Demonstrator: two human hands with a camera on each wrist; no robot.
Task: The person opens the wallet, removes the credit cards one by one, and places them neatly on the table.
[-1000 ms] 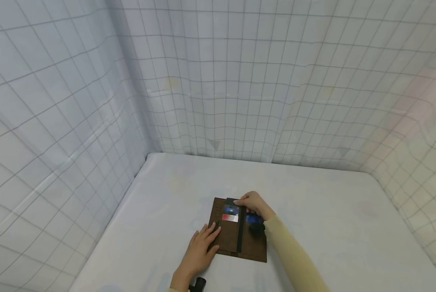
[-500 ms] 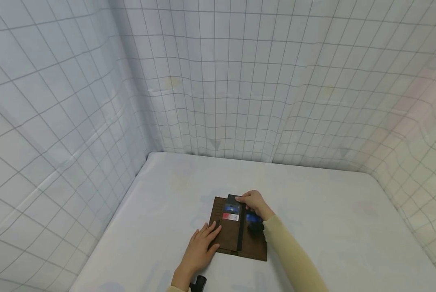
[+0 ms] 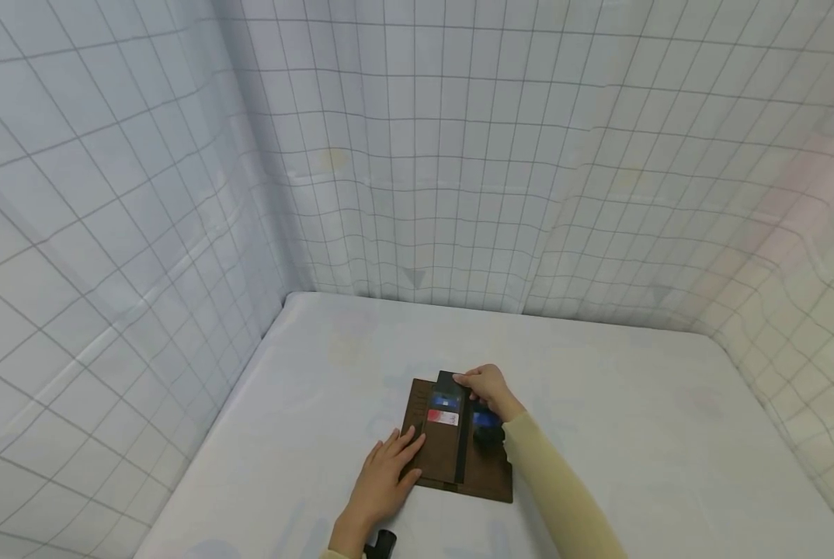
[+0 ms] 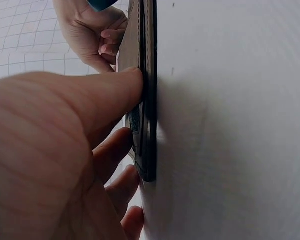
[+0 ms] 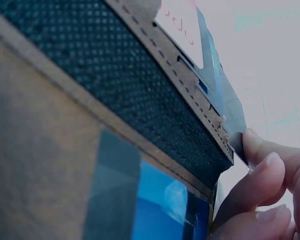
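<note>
A brown wallet (image 3: 441, 458) lies unfolded on the white table, a dark elastic band (image 3: 462, 450) down its middle. My right hand (image 3: 488, 386) pinches a dark card (image 3: 448, 381) that sticks out past the wallet's far edge. The right wrist view has thumb and fingertips on that card's corner. Below it, a blue card (image 3: 446, 401) and a red-and-white card (image 3: 443, 418) sit in slots. Another blue card (image 5: 160, 205) is on the wallet's right half. My left hand (image 3: 382, 477) rests on the wallet's left side, fingers spread; in the left wrist view the thumb (image 4: 125, 82) lies on its cover.
White table surface (image 3: 620, 419) stretches around the wallet on every side. White gridded curtains (image 3: 417, 171) hang behind and along both sides. A black wrist camera (image 3: 382, 541) is strapped by my left wrist, and another (image 3: 488, 436) shows over the wallet's right half.
The dark card has slid a little farther out over the wallet's far edge, pulled by my right hand. My left hand and the wallet stay about where they were.
</note>
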